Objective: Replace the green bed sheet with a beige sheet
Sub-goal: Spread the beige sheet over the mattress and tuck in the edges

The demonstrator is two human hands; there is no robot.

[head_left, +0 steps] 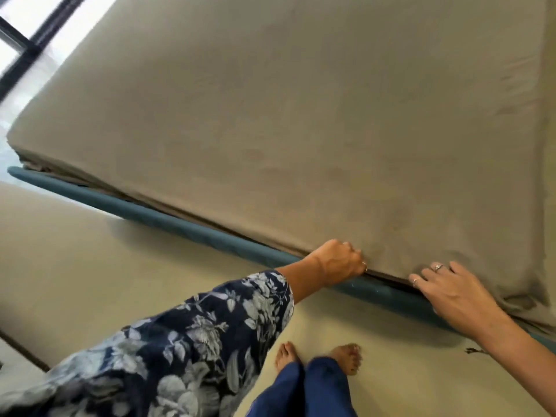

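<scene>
While I watched from the head camera, both hands worked the near edge of the bed, so I logged the layout like this:

Sheet: the beige sheet [301,115] lay spread over the whole top of the mattress, its side hanging down the near edge; I saw no green sheet anywhere.
Long axis: the near edge ran from the far left corner down to the near right corner, along the teal bed rail [168,218].
Left hand: my left hand [340,261] was curled with its fingertips hidden at the seam between mattress and rail; I judged it gripped the sheet's hem.
Right hand: my right hand [454,291] lay flat, fingers straight, pressing the sheet's side, nearer the right corner.
Spacing: the hands were apart, side by side on that edge.
Next move: I judged tucking should run along the edge toward the rumpled right corner, the right hand nearer.
</scene>
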